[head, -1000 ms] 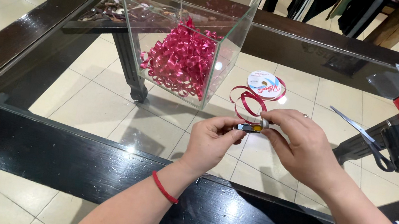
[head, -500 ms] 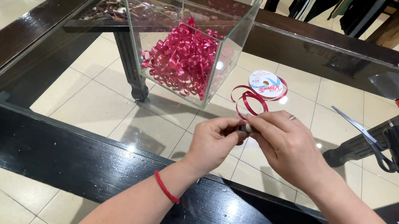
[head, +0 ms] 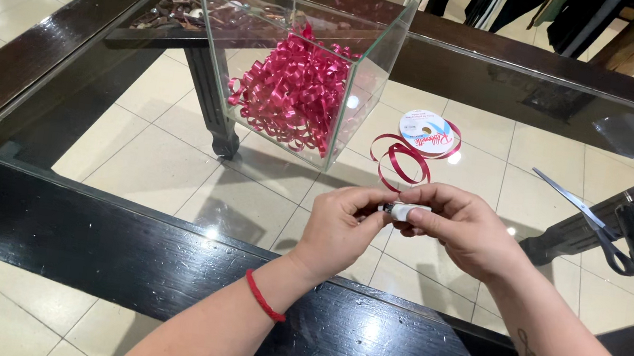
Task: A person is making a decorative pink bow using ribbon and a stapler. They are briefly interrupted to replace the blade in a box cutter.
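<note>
Head view: left hand (head: 339, 230) and right hand (head: 467, 230) each pinch the small white object (head: 404, 211) above the glass bench (head: 132, 154); curled ribbon (head: 295, 94) already fills the glass box (head: 382, 56), red ribbon (head: 397, 160) trailing uncurled.

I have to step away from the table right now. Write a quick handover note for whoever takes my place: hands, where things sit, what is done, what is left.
Left hand and right hand together pinch a small white object above the glass table.
Red ribbon trails from the spool toward the hands.
Glass box holds a pile of curled red ribbon.
Scissors lie to the right, untouched.
Loose ribbon is not yet in the box.
</note>
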